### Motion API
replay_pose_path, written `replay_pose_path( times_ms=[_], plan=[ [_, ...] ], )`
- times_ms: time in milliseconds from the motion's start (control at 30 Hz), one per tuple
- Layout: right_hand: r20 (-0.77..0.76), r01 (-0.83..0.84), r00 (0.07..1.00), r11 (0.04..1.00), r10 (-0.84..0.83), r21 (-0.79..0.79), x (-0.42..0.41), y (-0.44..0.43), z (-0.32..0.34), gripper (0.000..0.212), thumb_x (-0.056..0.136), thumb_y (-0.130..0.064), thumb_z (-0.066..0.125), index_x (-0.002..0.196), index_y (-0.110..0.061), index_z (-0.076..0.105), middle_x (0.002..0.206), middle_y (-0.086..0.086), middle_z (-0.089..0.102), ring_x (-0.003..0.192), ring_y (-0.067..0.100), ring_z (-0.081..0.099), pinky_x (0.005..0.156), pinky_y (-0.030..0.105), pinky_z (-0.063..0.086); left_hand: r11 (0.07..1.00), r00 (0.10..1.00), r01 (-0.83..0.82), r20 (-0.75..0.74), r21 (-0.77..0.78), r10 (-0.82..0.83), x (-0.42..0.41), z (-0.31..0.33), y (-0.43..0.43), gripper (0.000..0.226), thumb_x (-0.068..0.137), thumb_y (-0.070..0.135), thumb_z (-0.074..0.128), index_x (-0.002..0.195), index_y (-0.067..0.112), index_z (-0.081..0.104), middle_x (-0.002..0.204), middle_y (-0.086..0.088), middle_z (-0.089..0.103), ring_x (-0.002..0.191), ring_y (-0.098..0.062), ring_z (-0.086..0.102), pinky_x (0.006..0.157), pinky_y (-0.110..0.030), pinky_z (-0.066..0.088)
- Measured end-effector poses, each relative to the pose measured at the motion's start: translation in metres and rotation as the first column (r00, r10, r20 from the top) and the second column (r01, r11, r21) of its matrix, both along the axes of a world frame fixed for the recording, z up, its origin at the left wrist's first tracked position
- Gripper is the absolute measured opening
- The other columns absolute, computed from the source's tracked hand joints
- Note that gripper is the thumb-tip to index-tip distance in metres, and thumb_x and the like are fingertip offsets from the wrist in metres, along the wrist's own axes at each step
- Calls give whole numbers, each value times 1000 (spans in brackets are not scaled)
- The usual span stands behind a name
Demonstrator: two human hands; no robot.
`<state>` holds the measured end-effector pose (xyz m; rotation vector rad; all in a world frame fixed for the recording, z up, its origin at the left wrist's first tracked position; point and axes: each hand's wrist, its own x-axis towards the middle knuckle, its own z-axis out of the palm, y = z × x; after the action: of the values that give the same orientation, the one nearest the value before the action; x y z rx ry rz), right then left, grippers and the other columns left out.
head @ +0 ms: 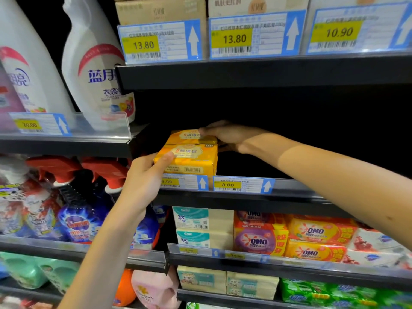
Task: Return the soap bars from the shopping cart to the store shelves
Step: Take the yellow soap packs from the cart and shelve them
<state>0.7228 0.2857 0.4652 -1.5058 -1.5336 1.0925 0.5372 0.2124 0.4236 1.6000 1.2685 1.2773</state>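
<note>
Holding soap packs (189, 152) lengthwise along shelf (289, 194): left hand (142, 177) grips lower, right hand (231, 136) upper.

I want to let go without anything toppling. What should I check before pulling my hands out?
1. Lower soap resting on the shelf: cannot tell, the tags hide its base.
2. Upper soap lying flat on the lower soap: cannot tell, it looks slightly askew.
3. Left hand gripping the lower soap: ok.
4. Right hand holding the upper soap: ok.
5. Soaps standing above the 9.90 tag: ok.
6. Nothing in front to block the hands coming out: ok.
</note>
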Motion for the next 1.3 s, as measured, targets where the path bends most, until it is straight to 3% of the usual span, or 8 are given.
replay_pose_path(
  times_ms=[267,433,533,667,867,1033,1167,1300],
  plan=[
    [-230,-44,973,991,14,-126,7,-25,12,62,86,-40,61,140,-19,39,142,12,45,130,30,42,110,51,31,990,992,73,109,-119,-60,-8,0,19,27,98,34,40,105,24,64,100,6,71,83,-1,65,78,-20,42],
    [-335,-28,942,990,-19,-136,-7,-52,2,33,97,-23,50,128,-12,47,104,6,64,89,16,62,81,30,52,921,922,353,226,-163,-313,-21,-11,25,42,79,50,40,109,28,61,101,4,73,94,-11,68,91,-33,45],
    [-353,37,933,992,-78,-120,-19,-58,-6,36,98,-18,49,132,-8,44,113,11,64,93,20,64,78,31,52,912,905,379,267,-154,-331,-25,-12,26,44,81,47,40,115,26,58,103,3,73,95,-13,68,87,-35,47],
    [-280,94,953,992,-113,-82,-27,-59,-9,34,98,-14,47,131,-5,44,120,15,62,106,26,63,75,29,53,919,919,361,228,-160,-321,-23,-13,28,38,98,40,30,120,24,56,107,4,70,99,-12,66,91,-33,46],
    [-209,124,969,991,-130,-43,-26,-60,-10,35,97,-18,49,129,-6,44,115,12,64,99,20,65,74,26,54,910,917,392,147,-139,-372,-26,-13,29,37,99,40,26,117,29,57,110,8,70,103,-9,65,94,-30,45],
    [4,132,991,991,-133,23,-25,-65,-11,45,98,-30,47,136,-9,38,109,2,64,83,5,60,54,13,44,900,905,422,120,-114,-409,-27,-14,31,39,95,46,29,116,30,57,115,5,67,109,-11,62,102,-36,41],
    [189,116,973,990,-129,82,-27,-83,-3,54,98,-39,45,142,-11,32,114,-5,53,97,6,52,81,19,40,918,921,389,27,-79,-388,-25,-12,25,39,89,52,30,104,36,63,110,10,69,105,-6,63,99,-28,41],
    [403,9,878,849,-260,529,-27,-120,-14,63,96,-37,48,149,-18,20,154,0,28,144,18,20,115,32,23,986,985,167,52,-11,-166,-37,-24,9,27,96,39,42,120,34,52,128,15,52,120,0,49,99,-11,36]
  ],
)
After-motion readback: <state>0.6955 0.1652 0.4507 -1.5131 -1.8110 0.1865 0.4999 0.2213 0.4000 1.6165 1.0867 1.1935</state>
